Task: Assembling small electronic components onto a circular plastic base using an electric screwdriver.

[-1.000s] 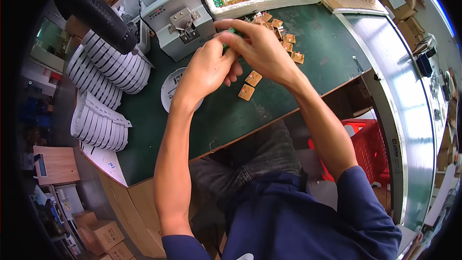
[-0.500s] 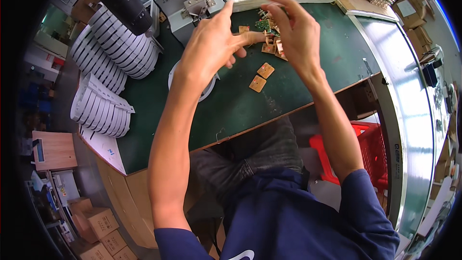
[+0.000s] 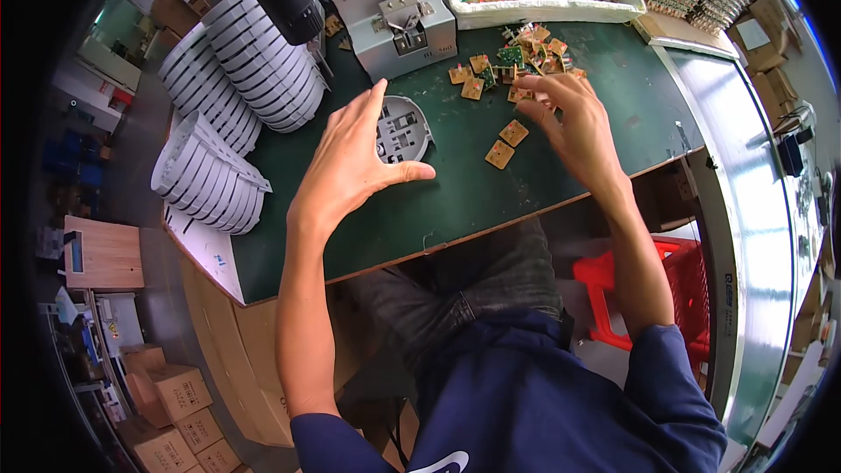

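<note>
My left hand (image 3: 350, 153) is open, thumb and fingers spread, beside a round grey plastic housing (image 3: 407, 130) with cut-outs that lies on the green table. The hand covers part of the housing's left side. At the near edge of a heap of small brown circuit boards (image 3: 530, 51), my right hand (image 3: 574, 123) hovers with fingers apart, and nothing shows in it. Two boards lie apart from the heap, a nearer one (image 3: 499, 155) and a farther one (image 3: 514, 132), between my hands.
A grey bench machine (image 3: 390, 13) stands at the back, next to a white foam tray (image 3: 561, 10) with more boards. Stacks of curved white plastic parts (image 3: 215, 171) fill the left side, under a black cylindrical tool (image 3: 285, 0). A red crate (image 3: 683, 280) sits below the table's right.
My left hand has drawn back from the heap toward the left, uncovering boards and the housing. My right hand has come nearer to me. The view has shifted slightly.
</note>
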Demonstrator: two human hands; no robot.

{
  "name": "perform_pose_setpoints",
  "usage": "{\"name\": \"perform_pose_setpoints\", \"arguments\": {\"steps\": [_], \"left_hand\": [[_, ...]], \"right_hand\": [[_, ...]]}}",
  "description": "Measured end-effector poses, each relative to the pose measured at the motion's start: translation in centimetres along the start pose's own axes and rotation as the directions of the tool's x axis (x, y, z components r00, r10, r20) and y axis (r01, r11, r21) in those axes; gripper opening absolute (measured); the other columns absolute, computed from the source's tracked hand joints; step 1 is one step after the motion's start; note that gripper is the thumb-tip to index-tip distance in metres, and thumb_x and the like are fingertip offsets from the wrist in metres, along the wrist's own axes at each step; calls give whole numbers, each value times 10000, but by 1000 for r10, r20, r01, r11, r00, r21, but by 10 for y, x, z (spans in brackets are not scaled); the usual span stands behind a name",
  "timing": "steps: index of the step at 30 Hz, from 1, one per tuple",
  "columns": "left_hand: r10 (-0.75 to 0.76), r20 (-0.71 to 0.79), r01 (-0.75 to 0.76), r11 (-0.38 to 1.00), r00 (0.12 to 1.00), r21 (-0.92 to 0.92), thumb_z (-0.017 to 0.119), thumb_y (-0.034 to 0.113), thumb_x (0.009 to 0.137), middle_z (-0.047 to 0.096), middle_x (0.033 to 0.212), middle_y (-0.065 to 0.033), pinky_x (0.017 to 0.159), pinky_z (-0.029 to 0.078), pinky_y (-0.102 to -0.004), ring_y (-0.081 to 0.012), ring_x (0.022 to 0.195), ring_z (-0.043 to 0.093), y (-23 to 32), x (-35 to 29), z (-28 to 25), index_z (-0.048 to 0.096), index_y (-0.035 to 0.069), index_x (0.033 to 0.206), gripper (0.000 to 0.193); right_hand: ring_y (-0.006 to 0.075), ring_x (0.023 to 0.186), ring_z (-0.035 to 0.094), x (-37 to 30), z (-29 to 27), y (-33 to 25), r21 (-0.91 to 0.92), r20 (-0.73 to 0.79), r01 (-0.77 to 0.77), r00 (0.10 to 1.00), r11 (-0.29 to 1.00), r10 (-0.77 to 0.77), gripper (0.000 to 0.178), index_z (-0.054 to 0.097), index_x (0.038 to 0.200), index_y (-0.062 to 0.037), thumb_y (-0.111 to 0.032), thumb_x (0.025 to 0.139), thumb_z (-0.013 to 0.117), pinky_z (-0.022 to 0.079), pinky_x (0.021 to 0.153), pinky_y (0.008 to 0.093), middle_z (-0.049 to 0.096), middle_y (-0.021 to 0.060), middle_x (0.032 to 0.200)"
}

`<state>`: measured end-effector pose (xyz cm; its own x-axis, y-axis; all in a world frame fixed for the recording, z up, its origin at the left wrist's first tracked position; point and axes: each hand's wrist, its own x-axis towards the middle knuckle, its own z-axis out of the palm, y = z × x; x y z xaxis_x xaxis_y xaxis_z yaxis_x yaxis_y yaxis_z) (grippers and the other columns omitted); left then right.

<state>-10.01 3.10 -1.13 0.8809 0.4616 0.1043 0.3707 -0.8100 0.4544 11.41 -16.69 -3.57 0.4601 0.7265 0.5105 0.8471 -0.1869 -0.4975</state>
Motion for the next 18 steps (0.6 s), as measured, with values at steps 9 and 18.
{"name": "perform_pose_setpoints", "arguments": {"steps": [9, 18], "left_hand": [[-15, 64, 19, 998, 998, -65, 901, 375, 724, 464, 1515, -215, 1156, 399, -442, -356, 1373, 498, -3, -7, -12, 382, 0, 1554, 1048], [99, -76, -13, -521, 992, -854, 659, 643, 855, 299, 1592, -349, 1101, 437, -591, -527, 1372, 452, -20, -56, 12, 311, 33, 1592, 1018]], "right_hand": [[314, 1150, 558, -25, -7, -10, 89, 241, 199, 947, 976, -215, 437, 687, 1299, -150, -87, 872, 755, 486, 975, 413, 611, 93, 1258], [288, 1026, 586, -15, 2, -11, 43, 214, 356, 909, 933, -357, 193, 720, 1026, -109, -122, 843, 779, 504, 895, 389, 635, 69, 1118]]}}
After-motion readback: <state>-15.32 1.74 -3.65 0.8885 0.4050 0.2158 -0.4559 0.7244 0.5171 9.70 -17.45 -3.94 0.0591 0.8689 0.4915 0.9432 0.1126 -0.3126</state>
